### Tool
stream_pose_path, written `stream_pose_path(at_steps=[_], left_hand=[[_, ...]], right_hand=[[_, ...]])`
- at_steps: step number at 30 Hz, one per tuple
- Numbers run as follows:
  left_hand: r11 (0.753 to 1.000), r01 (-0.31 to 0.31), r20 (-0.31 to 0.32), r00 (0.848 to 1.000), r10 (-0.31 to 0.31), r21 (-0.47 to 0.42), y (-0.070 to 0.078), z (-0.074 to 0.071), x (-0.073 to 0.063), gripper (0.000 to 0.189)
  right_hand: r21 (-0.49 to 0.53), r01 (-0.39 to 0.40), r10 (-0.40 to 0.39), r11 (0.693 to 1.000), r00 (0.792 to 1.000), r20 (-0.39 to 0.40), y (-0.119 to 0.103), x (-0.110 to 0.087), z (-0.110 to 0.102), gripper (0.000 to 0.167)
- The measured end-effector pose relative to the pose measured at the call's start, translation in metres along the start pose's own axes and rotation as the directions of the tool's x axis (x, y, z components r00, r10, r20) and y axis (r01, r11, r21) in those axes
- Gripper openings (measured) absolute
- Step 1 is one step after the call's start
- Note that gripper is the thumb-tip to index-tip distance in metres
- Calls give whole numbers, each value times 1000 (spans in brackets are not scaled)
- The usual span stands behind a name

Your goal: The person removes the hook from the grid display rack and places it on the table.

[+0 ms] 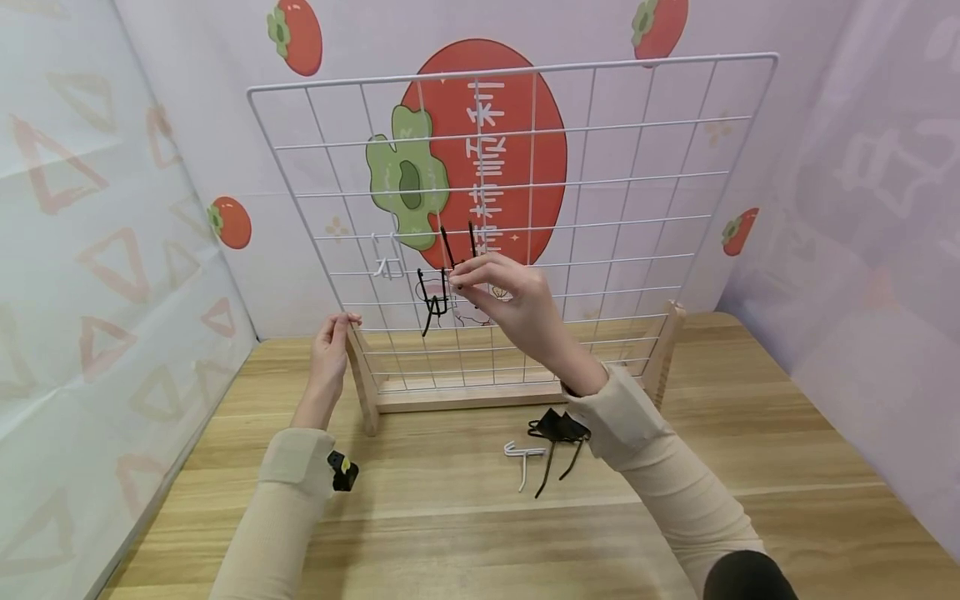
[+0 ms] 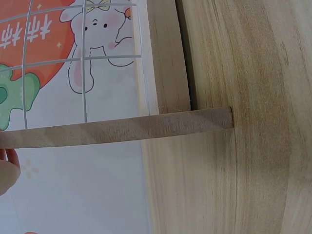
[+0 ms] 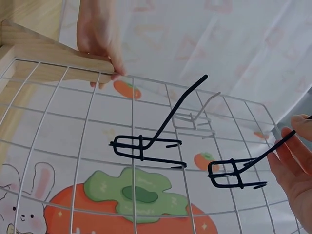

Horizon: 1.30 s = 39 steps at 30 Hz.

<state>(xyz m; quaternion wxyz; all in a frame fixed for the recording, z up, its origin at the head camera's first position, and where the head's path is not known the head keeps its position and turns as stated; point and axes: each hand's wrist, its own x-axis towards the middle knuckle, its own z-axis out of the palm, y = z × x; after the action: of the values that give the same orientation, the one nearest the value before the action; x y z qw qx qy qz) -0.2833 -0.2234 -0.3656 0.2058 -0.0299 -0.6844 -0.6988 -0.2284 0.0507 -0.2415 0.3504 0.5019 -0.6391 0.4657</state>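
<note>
My left hand (image 1: 328, 354) grips the upper end of the wooden side post (image 1: 365, 383) of a stand holding a white wire grid (image 1: 622, 175). Only a bit of that hand (image 2: 7, 170) shows in the left wrist view. In front of the grid, my right hand (image 1: 517, 304) pinches a black wire hook (image 3: 233, 174) by its arm. Whether its prongs touch the wires, I cannot tell. To its left, another black hook (image 3: 141, 146) hangs on the grid, and a white hook (image 1: 387, 258) hangs further left.
On the table (image 1: 435, 533), below the right forearm, lie a loose white hook (image 1: 525, 452) and several black hooks (image 1: 558, 427), partly overlapping. A wooden base bar (image 1: 465, 398) joins the stand's posts. Behind the grid is a printed backdrop (image 1: 592, 275).
</note>
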Motion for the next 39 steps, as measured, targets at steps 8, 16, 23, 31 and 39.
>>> stream_pose_path(at_steps=[8,16,23,31,39], left_hand=[[1000,-1,-6,1000,1,-18,0,1,2,18],[1000,-1,2,1000,1,-18,13,4,-5,19],[1000,4,13,1000,-4,-8,20,6,-10,19],[1000,6,7,1000,-6,3,19,7,-9,20],[1000,12,2,1000,-12,-10,5,2,-1,18]], right_hand=[[17,0,-1,1000,1000,21,-10,-10,-2,20],[27,23,-24,999,998,49,-18,-21,-5,24],[31,9,-11,999,999,49,-19,-32,-6,21],[21,16,-17,1000,998,59,-19,-41,-7,12],[26,5,-7,1000,997,74,-19,-49,-7,16]])
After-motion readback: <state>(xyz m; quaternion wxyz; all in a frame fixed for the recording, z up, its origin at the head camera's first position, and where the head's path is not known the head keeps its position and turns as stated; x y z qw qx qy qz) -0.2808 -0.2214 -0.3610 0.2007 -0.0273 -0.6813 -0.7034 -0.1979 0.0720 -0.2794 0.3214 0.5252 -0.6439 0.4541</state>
